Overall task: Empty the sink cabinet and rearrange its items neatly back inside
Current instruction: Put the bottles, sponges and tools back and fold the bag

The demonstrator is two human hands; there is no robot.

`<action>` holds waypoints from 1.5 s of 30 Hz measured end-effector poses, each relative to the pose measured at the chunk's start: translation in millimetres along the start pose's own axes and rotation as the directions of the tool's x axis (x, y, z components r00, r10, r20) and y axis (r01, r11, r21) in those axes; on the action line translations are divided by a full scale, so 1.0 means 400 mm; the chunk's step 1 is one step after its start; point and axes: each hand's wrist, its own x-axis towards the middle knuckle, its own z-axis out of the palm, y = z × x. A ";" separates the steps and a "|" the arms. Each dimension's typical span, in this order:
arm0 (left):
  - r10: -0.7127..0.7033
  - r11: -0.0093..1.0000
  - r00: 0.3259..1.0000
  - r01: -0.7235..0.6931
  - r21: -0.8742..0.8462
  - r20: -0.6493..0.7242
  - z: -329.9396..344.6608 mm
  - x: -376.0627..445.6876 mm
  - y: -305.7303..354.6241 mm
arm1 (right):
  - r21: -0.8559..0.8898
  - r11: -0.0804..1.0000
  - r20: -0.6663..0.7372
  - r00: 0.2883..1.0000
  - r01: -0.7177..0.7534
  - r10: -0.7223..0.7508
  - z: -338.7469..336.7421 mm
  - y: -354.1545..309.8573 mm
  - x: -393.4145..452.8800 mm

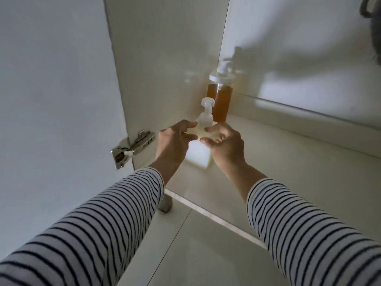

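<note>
A frosted white pump bottle [199,155] stands on the cabinet floor [278,166] near the back left corner. Right behind it, in the corner, is a taller clear pump bottle of amber liquid [219,102] with a white cap. My left hand [173,145] and my right hand [226,145] flank the frosted bottle. The fingers of both are spread, and their tips rest at the bottle's shoulder, just below the pump. Both forearms wear striped sleeves.
The open cabinet door [51,100] hangs at the left on a metal hinge [132,149]. A metal cabinet leg [166,203] stands below the front edge on the pale tiled floor [195,254]. A low ledge [309,120] crosses the cabinet's back.
</note>
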 end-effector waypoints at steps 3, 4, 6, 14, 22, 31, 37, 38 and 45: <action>-0.019 1.000 1.000 0.020 -0.006 0.018 0.053 0.101 -0.011 | 0.007 0.999 -0.036 0.998 -0.046 0.046 0.012 0.023 0.099; -0.022 1.000 0.999 0.022 -0.008 0.025 0.071 0.134 -0.014 | 0.013 0.998 -0.045 0.997 -0.056 0.057 0.017 0.031 0.130; -0.036 0.999 0.999 0.036 -0.037 0.024 0.105 0.194 -0.020 | 0.020 0.998 -0.065 0.996 -0.064 0.065 0.030 0.046 0.187; -0.003 0.999 0.999 0.000 0.048 0.050 0.196 0.357 -0.032 | -0.022 0.998 -0.151 0.987 -0.056 0.052 0.054 0.080 0.350; -0.036 0.946 0.974 -0.039 0.322 0.223 0.183 0.413 0.006 | -0.143 0.985 -0.109 0.991 -0.094 0.079 0.039 0.068 0.401; -0.168 0.722 0.902 -0.163 0.673 0.398 0.093 0.285 0.039 | -0.595 0.801 0.308 0.905 -0.058 0.294 -0.060 -0.013 0.289; -0.156 0.603 0.885 -0.266 0.752 0.439 -0.018 0.144 0.066 | -0.775 0.621 0.408 0.842 0.115 0.353 -0.097 -0.101 0.141; -0.152 0.588 0.885 -0.277 0.760 0.441 -0.040 0.119 0.072 | -0.780 0.612 0.413 0.838 0.125 0.355 -0.101 -0.115 0.114; -0.134 0.549 0.870 -0.333 0.767 0.474 -0.208 -0.054 0.104 | -0.786 0.602 0.427 0.829 0.141 0.363 -0.088 -0.180 -0.093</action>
